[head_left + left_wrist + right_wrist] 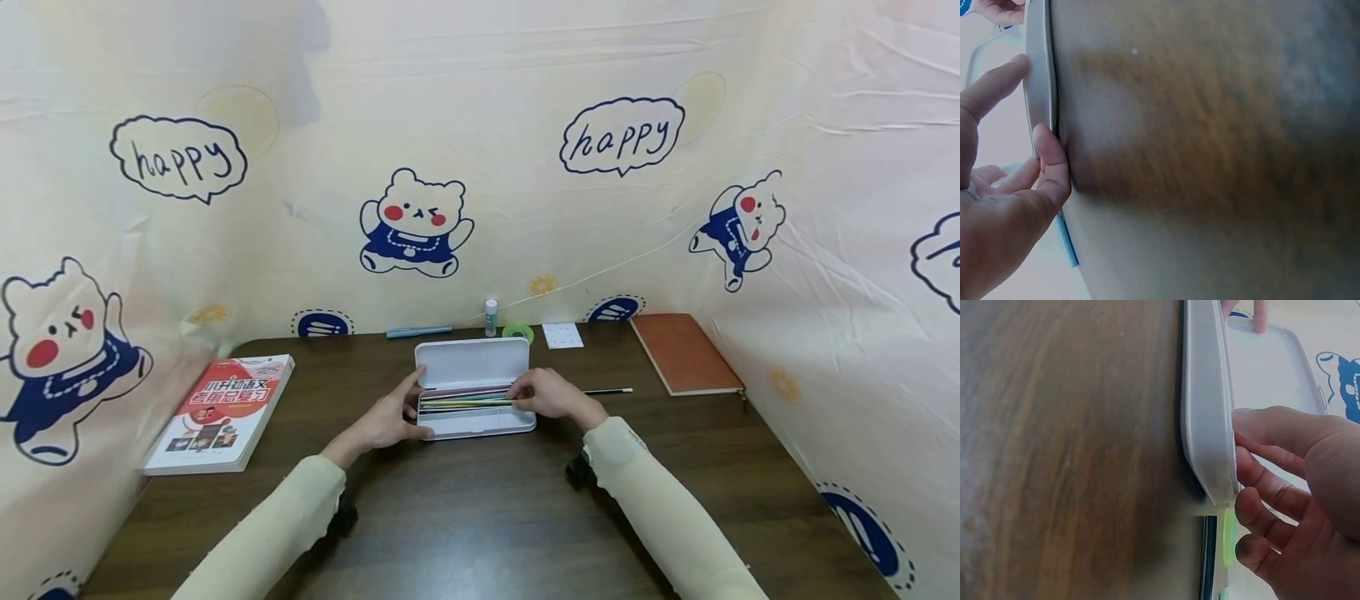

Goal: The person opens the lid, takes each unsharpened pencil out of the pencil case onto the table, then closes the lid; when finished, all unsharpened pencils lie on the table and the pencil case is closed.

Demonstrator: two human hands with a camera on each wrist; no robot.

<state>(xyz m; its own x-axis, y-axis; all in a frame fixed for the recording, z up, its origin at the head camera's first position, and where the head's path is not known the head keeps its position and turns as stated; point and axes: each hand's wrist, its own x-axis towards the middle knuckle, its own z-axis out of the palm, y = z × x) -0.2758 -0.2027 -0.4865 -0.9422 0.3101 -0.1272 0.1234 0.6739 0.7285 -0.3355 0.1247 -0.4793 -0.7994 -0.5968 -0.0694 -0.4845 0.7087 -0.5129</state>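
Observation:
An opened white pencil case [480, 423] lies on the table, its lid [472, 363] raised at the back. Several coloured pencils [465, 402] lie lengthwise inside. My left hand [386, 419] grips the left end of the case, with the thumb at the front corner and a finger up by the lid. In the left wrist view its fingertips touch the case's rim and side. At the right end, my right hand [551, 394] reaches over the rim with curled fingers at the pencils' ends. The right wrist view hides its thumb and index fingertips behind the rim.
A dark pencil [611, 391] lies on the table right of the case. Behind stand a blue pen [418, 332], a glue stick [491, 317], green tape [518, 333] and a white card [562, 335]. A book [221, 414] lies left, a brown notebook [686, 354] right.

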